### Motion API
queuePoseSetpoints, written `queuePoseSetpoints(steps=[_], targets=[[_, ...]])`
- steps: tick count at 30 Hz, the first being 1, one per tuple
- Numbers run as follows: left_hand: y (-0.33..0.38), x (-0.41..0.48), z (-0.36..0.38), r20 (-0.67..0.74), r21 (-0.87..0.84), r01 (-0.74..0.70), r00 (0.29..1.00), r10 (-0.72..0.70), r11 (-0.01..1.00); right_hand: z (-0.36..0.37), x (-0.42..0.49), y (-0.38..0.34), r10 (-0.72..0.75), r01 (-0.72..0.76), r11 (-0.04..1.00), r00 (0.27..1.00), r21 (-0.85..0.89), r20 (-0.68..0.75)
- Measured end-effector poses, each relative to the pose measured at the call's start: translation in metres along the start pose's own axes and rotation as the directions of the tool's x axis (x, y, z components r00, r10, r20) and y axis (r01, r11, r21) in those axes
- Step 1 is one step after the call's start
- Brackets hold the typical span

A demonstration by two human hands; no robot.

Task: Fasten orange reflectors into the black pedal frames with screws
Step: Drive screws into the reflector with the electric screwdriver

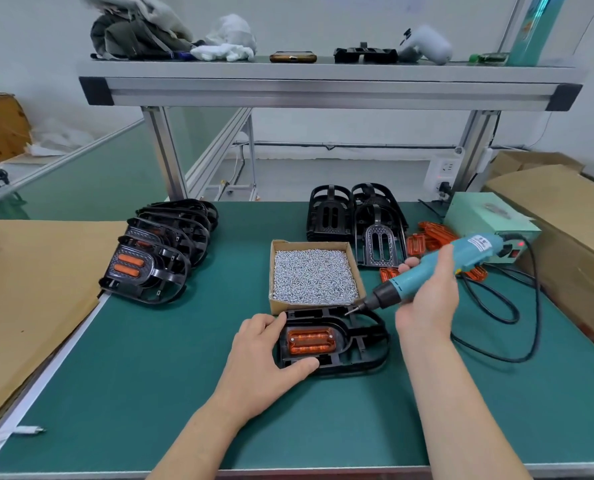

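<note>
A black pedal frame (357, 344) lies flat on the green table in front of me, with an orange reflector (311, 340) seated in it. My left hand (271, 362) grips the frame's left end, thumb on its near edge and fingers on its far edge. My right hand (427, 299) holds a teal electric screwdriver (437, 268); its bit tip hangs just above the frame's far right corner. A cardboard box of silver screws (312, 275) sits right behind the frame.
A row of finished pedals (160, 251) stands at left. Empty black frames (354, 220) and loose orange reflectors (430, 237) lie at back right beside a pale green power unit (489, 220). The driver's black cable (517, 313) loops on the right. Cardboard sheets flank both sides.
</note>
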State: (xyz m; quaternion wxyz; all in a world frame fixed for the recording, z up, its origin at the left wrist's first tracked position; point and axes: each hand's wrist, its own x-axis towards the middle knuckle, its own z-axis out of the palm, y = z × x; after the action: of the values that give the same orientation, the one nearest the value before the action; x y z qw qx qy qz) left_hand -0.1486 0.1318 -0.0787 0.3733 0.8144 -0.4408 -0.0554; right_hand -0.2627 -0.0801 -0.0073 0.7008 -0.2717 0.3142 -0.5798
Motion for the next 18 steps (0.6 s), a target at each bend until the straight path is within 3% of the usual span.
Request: queuePoseSetpoints(steps=[10,18], targets=[[0.0,0.001,-0.001,0.014,0.003,0.008,1.0,-0.008,1.0,-0.032,0.019,0.006,0.082,-0.102,0.993,0.964,-0.063,-0.255],[0.0,0.001,-0.001,0.018,0.019,0.001,1.0,-0.001,1.0,-0.042,0.021,0.009,0.087,-0.2,0.931,0.934,-0.306,-0.346]])
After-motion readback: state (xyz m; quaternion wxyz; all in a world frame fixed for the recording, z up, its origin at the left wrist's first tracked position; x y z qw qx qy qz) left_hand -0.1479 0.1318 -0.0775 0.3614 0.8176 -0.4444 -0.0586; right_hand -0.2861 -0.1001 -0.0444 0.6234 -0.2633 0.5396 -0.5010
